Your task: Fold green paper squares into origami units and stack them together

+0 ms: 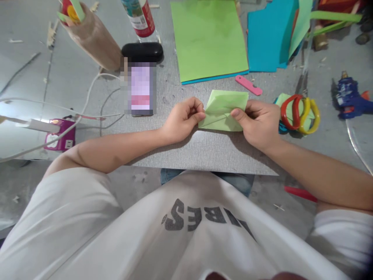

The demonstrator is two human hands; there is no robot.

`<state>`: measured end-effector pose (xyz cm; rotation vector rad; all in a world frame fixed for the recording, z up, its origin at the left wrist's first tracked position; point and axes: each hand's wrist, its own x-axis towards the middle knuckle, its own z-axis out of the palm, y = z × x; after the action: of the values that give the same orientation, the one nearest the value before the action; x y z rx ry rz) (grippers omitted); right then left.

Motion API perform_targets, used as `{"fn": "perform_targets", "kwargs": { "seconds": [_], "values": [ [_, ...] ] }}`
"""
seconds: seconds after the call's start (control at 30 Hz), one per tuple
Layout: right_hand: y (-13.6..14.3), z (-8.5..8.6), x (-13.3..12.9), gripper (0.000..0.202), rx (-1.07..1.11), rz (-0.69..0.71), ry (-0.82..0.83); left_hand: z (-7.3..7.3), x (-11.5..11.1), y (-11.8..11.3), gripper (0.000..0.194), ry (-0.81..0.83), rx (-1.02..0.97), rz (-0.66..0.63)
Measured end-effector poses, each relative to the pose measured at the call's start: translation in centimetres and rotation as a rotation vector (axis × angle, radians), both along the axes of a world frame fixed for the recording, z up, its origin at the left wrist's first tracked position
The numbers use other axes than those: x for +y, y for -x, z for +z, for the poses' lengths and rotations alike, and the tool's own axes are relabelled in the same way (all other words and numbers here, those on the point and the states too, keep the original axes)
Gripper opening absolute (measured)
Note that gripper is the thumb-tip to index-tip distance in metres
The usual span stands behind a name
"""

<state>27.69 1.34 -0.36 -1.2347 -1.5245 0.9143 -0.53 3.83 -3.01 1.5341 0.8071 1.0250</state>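
Note:
A folded piece of light green paper [223, 116] is held between both hands just above the table's front edge. Its upper flap stands up and leans back, and creases cross the lower part. My left hand [186, 119] pinches its left edge between thumb and fingers. On the right side, my right hand [259, 122] grips the paper with the thumb on top and the fingers behind. Beyond the paper lies a pink folding cutter [248, 85]. Scissors with red and yellow handles [300, 114] rest on folded paper pieces right of my right hand.
Green sheets [210, 39] and blue sheets [264, 39] lie at the back. A blue glue gun [352, 97] is at far right. Left are a phone [140, 87], a black case [142, 52], a bottle [139, 19], a brown holder [94, 39] and a purple power block [62, 134] with cables.

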Motion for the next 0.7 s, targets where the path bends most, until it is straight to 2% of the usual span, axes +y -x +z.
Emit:
{"fn": "perform_targets", "kwargs": {
  "seconds": [0.13,0.27,0.5,0.7],
  "values": [
    [0.4,0.8,-0.2,0.059,0.012,-0.01,0.025,-0.3,0.1,0.1,0.051,-0.024,-0.004,0.01],
    [0.5,1.2,-0.4,0.061,0.02,-0.018,0.023,0.2,-0.2,0.1,0.051,-0.049,0.0,0.029],
    [0.2,0.7,-0.4,0.063,0.0,-0.063,-0.014,1.1,-0.9,0.9,0.042,-0.308,0.12,0.077],
    [0.1,0.6,-0.7,0.054,-0.002,-0.062,-0.054,1.6,-0.9,0.9,0.03,-0.288,0.155,0.059]
  ]
}}
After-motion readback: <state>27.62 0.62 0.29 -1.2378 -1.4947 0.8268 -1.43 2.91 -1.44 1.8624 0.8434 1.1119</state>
